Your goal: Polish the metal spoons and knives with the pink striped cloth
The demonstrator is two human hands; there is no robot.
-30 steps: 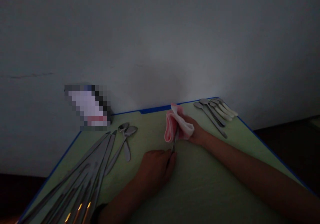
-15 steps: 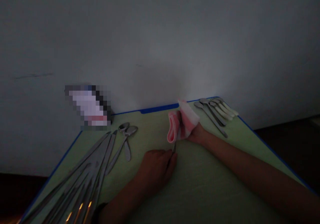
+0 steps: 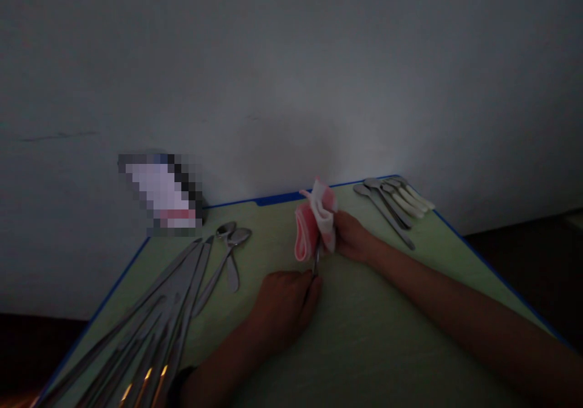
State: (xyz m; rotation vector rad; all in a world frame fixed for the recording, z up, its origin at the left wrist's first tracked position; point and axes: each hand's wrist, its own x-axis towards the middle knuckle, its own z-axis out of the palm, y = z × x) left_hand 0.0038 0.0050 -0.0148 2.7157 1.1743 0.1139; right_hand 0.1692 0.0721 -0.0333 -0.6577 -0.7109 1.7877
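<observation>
A: So where's the utensil [image 3: 316, 260] in this one? We can only make out a short bit of thin metal.

B: Yeah, it's out over the middle of the table [image 3: 378, 341], between our two hands. The upper end goes into the folds of the pink and white cloth [image 3: 324, 210], so we can't tell if it's a spoon, a fork or what.

A: And our left hand [image 3: 286, 305]?

B: Fingers curled in, pinching the lower end of that metal. Back of the hand faces up, and there's a dark band [image 3: 181, 384] round the wrist. Too dim for us to say whether the hand touches the tabletop.

A: Right hand [image 3: 354, 236]?

B: Gripping the cloth from its right side, bunched up around the utensil. Most of our fingers are behind the fabric, so we can't tell how tightly they're pressed together.

A: What have we got around that?

B: To the left, two crossed spoons [image 3: 238, 237], then a fanned-out pile of long silver cutlery [image 3: 194, 274] running toward us. Far right corner: a couple of metal spoons [image 3: 386, 217] next to some white-handled cutlery [image 3: 407, 200].

A: And at the back?

B: A blurred-out object [image 3: 159, 192] at the far left corner, blue trim [image 3: 283, 200] along the table edge, then a plain grey wall [image 3: 291, 68].
</observation>
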